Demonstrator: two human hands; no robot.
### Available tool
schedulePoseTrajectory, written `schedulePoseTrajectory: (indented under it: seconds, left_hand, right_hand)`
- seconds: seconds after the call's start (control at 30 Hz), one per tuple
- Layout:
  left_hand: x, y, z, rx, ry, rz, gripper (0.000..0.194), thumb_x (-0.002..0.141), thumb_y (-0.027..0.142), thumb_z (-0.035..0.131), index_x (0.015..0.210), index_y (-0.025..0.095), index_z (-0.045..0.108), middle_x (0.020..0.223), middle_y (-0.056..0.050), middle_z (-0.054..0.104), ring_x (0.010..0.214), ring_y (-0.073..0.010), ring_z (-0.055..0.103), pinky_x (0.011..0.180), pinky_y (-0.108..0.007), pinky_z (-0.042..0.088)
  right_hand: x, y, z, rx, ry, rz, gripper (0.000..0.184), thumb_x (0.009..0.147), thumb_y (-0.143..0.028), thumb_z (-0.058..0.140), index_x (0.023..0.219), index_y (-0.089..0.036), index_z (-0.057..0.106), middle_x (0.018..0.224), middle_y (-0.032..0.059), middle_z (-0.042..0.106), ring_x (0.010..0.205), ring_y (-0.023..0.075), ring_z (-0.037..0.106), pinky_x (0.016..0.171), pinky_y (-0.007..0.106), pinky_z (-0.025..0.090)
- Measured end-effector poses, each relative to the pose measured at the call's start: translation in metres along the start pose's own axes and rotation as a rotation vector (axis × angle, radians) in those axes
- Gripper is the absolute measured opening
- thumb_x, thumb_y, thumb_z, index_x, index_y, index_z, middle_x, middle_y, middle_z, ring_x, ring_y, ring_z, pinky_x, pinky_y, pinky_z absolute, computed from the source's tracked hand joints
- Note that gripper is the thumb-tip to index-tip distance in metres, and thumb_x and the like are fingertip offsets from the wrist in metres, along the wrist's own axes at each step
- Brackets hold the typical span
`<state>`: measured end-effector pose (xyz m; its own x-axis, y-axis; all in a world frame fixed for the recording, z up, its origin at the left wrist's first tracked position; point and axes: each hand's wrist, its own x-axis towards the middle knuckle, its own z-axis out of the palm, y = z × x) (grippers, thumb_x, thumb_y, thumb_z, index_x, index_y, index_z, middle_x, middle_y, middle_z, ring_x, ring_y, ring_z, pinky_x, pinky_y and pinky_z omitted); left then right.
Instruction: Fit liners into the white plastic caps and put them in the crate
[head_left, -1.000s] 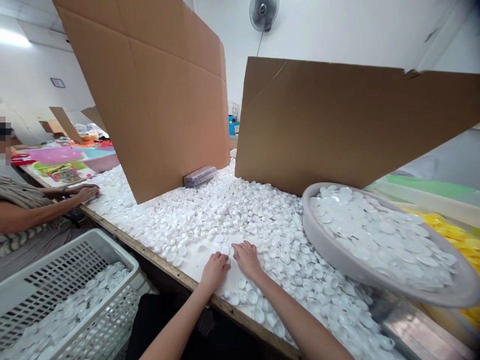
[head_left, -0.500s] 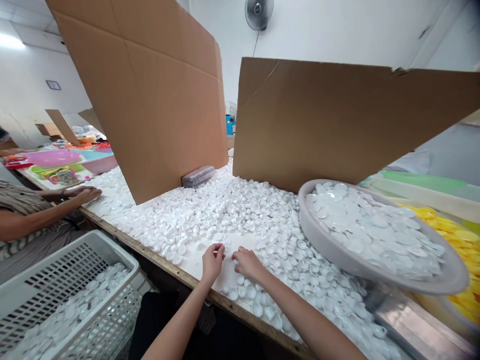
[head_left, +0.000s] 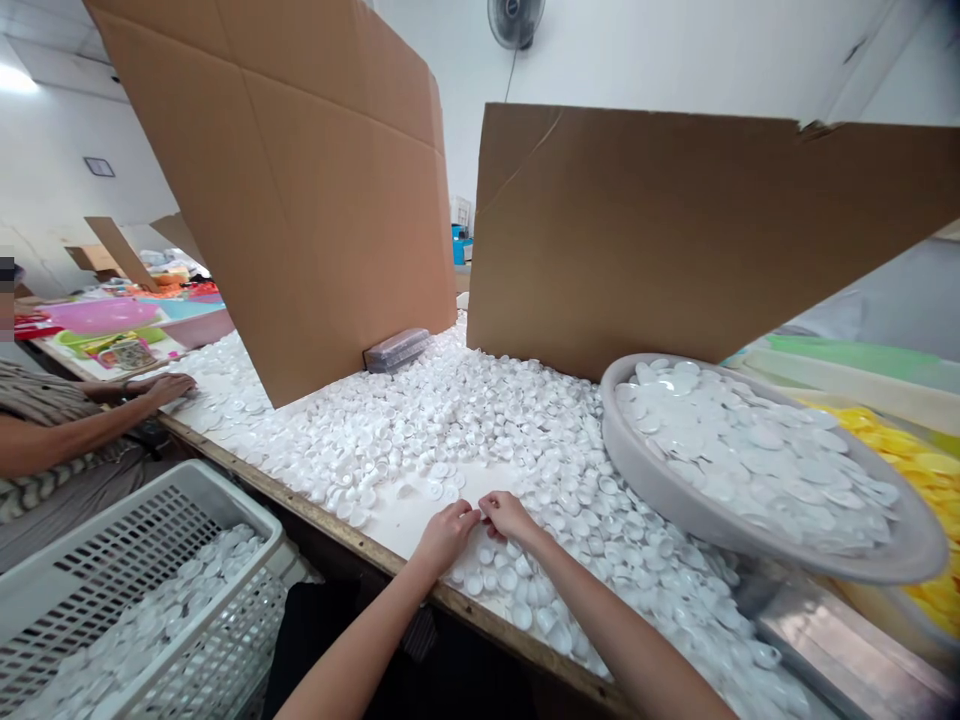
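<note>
I see the left hand (head_left: 448, 535) and right hand (head_left: 508, 518) near each other over the table (head_left: 397, 522), fingers bent inward; I can't tell how far they're closed or whether they grip anything. White pieces (head_left: 465, 420) lie heaped around both. 1 basin (head_left: 667, 495) stands right, 1 basket (head_left: 187, 627) left.

Workshop: worktable (head_left: 394, 522) heaped with small white pieces (head_left: 420, 430); full basin (head_left: 641, 475), perforated crate (head_left: 202, 612), wall fan (head_left: 514, 20), co-worker (head_left: 67, 435) alongside.
</note>
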<state>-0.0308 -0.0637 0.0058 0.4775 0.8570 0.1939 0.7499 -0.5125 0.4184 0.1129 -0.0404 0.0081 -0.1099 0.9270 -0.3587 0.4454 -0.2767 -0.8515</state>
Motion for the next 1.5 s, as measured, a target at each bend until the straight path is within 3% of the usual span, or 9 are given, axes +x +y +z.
schedulePoseTrajectory:
  seconds: [0.17, 0.3, 0.4, 0.6, 0.77, 0.93, 1.07, 1.33, 1.5]
  left_hand:
    - [-0.002, 0.0, 0.001, -0.111, 0.029, -0.042, 0.018, 0.078, 0.024, 0.039, 0.08, 0.021, 0.056, 0.084, -0.003, 0.051, 0.074, -0.0105, 0.05, 0.067, -0.02, 0.039]
    - [0.006, -0.006, 0.006, -0.371, 0.16, -0.226, 0.019, 0.076, 0.031, 0.042, 0.085, 0.017, 0.053, 0.079, -0.003, 0.053, 0.068, -0.0098, 0.052, 0.062, -0.02, 0.04]
    - [0.017, -0.011, 0.01, -0.444, 0.158, -0.396, 0.027, 0.08, 0.035, 0.034, 0.09, 0.016, 0.05, 0.074, -0.002, 0.056, 0.059, -0.0082, 0.053, 0.058, -0.02, 0.039]
    - [0.046, -0.009, 0.014, -0.001, -0.021, -0.525, 0.041, 0.083, 0.042, 0.023, 0.079, 0.015, 0.053, 0.074, -0.006, 0.058, 0.07, -0.0139, 0.054, 0.061, -0.023, 0.034]
    - [0.067, -0.004, 0.015, 0.121, -0.011, -0.468, 0.033, 0.084, 0.035, 0.025, 0.089, 0.015, 0.05, 0.088, -0.008, 0.053, 0.084, -0.0174, 0.048, 0.07, -0.027, 0.032]
    - [0.069, -0.001, 0.017, 0.211, 0.003, -0.378, 0.029, 0.084, 0.03, 0.023, 0.091, 0.017, 0.048, 0.092, -0.008, 0.047, 0.089, -0.0191, 0.041, 0.076, -0.031, 0.028]
    - [0.067, 0.001, 0.018, 0.291, 0.006, -0.358, 0.027, 0.084, 0.03, 0.024, 0.092, 0.018, 0.047, 0.091, -0.007, 0.045, 0.088, -0.0199, 0.038, 0.073, -0.032, 0.026]
    - [0.067, 0.001, 0.02, 0.231, -0.012, -0.409, 0.027, 0.084, 0.031, 0.024, 0.094, 0.021, 0.047, 0.094, -0.005, 0.041, 0.087, -0.0176, 0.035, 0.071, -0.029, 0.024]
    - [0.068, 0.0, 0.02, 0.212, 0.0, -0.394, 0.023, 0.08, 0.03, 0.032, 0.096, 0.021, 0.046, 0.095, -0.005, 0.041, 0.086, -0.0173, 0.036, 0.07, -0.029, 0.023]
  right_hand:
    - [0.004, 0.003, 0.001, 0.042, -0.001, -0.001, 0.018, 0.074, -0.025, 0.044, 0.083, -0.013, 0.053, 0.043, -0.004, 0.046, 0.034, 0.0066, 0.042, 0.033, 0.015, 0.03]
    - [0.013, 0.005, -0.001, 0.012, 0.047, -0.074, 0.016, 0.072, -0.025, 0.048, 0.078, -0.013, 0.055, 0.044, -0.0043, 0.047, 0.034, 0.0051, 0.042, 0.034, 0.014, 0.029]
    - [0.017, 0.006, -0.001, -0.037, 0.057, -0.076, 0.014, 0.072, -0.024, 0.048, 0.074, -0.012, 0.056, 0.044, -0.0031, 0.049, 0.034, 0.0049, 0.044, 0.035, 0.014, 0.03]
    - [0.014, -0.001, 0.001, 0.021, 0.035, -0.003, 0.013, 0.074, -0.023, 0.046, 0.071, -0.013, 0.053, 0.041, -0.0023, 0.049, 0.035, 0.0072, 0.047, 0.034, 0.015, 0.034]
    - [0.013, 0.0, 0.0, 0.129, 0.033, 0.075, 0.008, 0.075, -0.017, 0.047, 0.071, -0.012, 0.051, 0.044, -0.0011, 0.052, 0.041, 0.0086, 0.053, 0.041, 0.016, 0.042]
    - [0.016, 0.005, -0.009, 0.301, -0.088, 0.133, 0.007, 0.071, -0.013, 0.054, 0.075, -0.012, 0.048, 0.05, -0.0007, 0.056, 0.05, 0.0104, 0.058, 0.046, 0.017, 0.046]
    - [0.025, -0.001, -0.019, 0.142, -0.218, 0.221, 0.007, 0.068, -0.008, 0.054, 0.068, -0.012, 0.048, 0.042, -0.0012, 0.054, 0.044, 0.0116, 0.056, 0.04, 0.017, 0.044]
    - [0.054, -0.012, -0.031, -0.098, -0.551, 0.361, 0.018, 0.064, -0.005, 0.054, 0.048, -0.01, 0.047, 0.039, 0.0013, 0.054, 0.038, 0.0091, 0.053, 0.042, 0.016, 0.044]
    - [0.062, -0.009, -0.032, -0.105, -0.593, 0.363, 0.015, 0.059, -0.006, 0.059, 0.048, -0.01, 0.049, 0.039, 0.0006, 0.054, 0.038, 0.0086, 0.052, 0.043, 0.016, 0.045]
